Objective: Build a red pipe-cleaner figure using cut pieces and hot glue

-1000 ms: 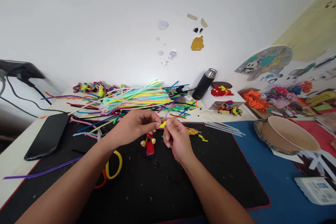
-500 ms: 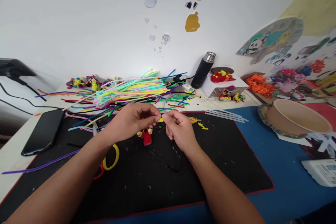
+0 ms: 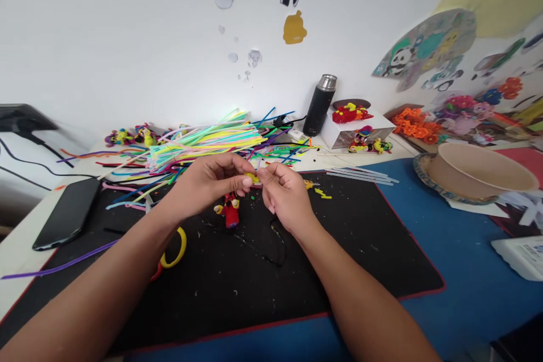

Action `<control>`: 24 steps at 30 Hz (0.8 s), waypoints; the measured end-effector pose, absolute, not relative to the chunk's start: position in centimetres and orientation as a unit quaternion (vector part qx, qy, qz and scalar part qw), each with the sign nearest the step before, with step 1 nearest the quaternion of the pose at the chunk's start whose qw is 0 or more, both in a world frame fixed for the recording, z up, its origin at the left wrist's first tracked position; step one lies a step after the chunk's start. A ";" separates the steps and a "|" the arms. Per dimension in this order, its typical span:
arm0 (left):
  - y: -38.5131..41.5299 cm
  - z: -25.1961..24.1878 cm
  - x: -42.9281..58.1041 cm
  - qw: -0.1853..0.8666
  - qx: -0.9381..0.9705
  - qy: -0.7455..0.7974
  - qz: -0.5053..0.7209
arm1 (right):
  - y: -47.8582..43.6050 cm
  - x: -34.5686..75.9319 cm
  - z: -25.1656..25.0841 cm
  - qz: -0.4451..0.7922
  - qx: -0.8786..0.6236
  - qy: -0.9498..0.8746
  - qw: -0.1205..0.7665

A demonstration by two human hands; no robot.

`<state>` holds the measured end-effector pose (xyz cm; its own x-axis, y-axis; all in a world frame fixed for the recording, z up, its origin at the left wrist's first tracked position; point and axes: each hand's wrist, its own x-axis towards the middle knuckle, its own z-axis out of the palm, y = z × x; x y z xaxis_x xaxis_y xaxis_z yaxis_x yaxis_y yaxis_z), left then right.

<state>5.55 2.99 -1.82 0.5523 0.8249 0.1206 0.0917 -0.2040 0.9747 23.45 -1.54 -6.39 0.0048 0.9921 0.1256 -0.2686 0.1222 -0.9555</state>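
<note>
My left hand pinches a small fuzzy yellow piece between thumb and fingers above the black mat. My right hand meets it from the right, thumb and forefinger closed at the piece's edge. Its exact shape is partly covered by the fingertips. Just below my left hand, a small red figure with yellow hands lies on the mat. A thin dark cord curls under my right hand. Scissors with yellow and red handles lie partly beneath my left forearm.
Behind the hands lies a big pile of coloured pipe cleaners. A black flask stands by a white box. Translucent sticks and yellow snippets lie to the right. A phone is at left, a beige bowl at right.
The yellow piece has turned between my fingers and shows more, with my left thumb now reaching along it. The view has shifted slightly; the figure stays on the mat.
</note>
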 end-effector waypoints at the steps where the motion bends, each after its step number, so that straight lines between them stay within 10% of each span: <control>1: 2.9 -1.8 5.6 0.535 0.700 0.327 0.341 | -1.5 23.4 -6.4 0.533 -0.390 -0.461 0.592; 24: 2.1 -1.8 6.1 0.565 0.670 0.343 0.338 | -2.2 23.5 -5.9 0.500 -0.386 -0.501 0.591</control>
